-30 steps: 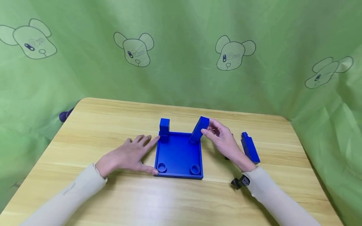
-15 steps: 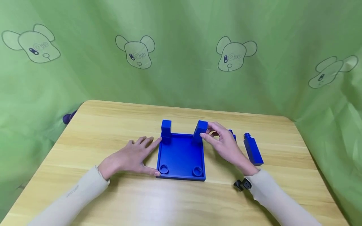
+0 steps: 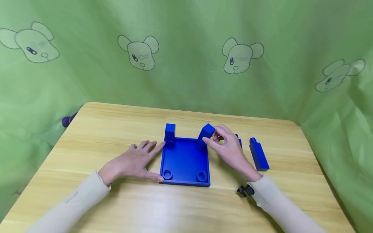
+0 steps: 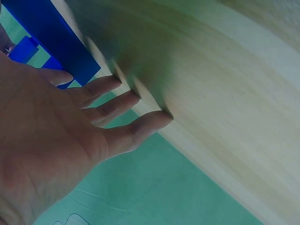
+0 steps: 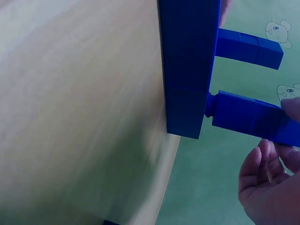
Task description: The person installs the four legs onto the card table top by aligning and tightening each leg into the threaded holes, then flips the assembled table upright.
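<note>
A blue square tabletop (image 3: 185,161) lies on the wooden table with its rim up and a round threaded socket (image 3: 201,176) in each near corner. My left hand (image 3: 131,161) is spread flat, thumb and index fingertip touching its left edge. At the far right corner my right hand (image 3: 230,150) pinches a blue table leg (image 3: 206,131) between thumb and fingers. This leg leans slightly right; in the right wrist view its threaded neck (image 5: 211,104) shows at the tabletop's rim. Another blue leg (image 3: 170,132) stands upright at the far left corner.
Two loose blue legs lie to the right: one (image 3: 259,157) in full sight with its threaded end away from me, one (image 3: 239,141) mostly behind my right hand. A black device (image 3: 245,191) sits at my right wrist. A green curtain (image 3: 186,84) hangs behind the table.
The leg in my right hand came more upright and lower at the corner, then turned about its length, so one edge now faces me. My left hand stayed on the tabletop's edge.
</note>
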Motion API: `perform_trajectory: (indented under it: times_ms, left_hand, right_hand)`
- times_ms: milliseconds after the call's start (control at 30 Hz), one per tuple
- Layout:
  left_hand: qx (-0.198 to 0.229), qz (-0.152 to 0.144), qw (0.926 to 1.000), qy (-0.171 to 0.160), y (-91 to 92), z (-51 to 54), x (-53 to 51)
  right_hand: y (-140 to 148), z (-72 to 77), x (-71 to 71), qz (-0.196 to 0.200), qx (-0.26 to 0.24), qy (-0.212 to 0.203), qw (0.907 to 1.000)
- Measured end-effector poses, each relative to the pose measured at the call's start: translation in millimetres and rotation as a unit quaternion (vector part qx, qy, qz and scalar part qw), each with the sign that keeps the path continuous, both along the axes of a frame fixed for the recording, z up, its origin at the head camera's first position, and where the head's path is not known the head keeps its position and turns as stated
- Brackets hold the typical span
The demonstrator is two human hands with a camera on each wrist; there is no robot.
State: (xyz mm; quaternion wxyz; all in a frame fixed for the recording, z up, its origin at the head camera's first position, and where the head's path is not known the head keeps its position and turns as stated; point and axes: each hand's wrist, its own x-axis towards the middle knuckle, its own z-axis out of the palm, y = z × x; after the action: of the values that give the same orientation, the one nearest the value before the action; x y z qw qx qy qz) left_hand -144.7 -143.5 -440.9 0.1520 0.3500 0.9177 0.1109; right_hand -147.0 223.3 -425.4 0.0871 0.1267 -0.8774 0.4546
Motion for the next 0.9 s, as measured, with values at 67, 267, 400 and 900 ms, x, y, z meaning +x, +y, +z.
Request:
perform_trajectory:
  times_ms: [67,267,400,900]
  left_hand:
    - [0.005,0.000,1.0000,-0.003,-0.2,-0.7,1.5]
    - [0.005,-0.003,1.0000,-0.001,1.3,-2.4,2.2]
    - [0.004,-0.003,1.0000,0.003,1.4,-0.4,0.1]
    - [0.000,0.004,1.0000,-0.005,-0.9,-2.2,-0.5]
  right_hand:
    - [0.3,-1.0,1.1,0.001,0.002,-0.015,0.9999]
    - [2.8,-5.0,-0.8,0.009,0.005,-0.017,0.9998]
    - [2.1,-4.0,-5.1,0.021,0.009,-0.001,0.9997]
    - [2.6,-1.0,-5.5,0.042,0.025,-0.006,0.9988]
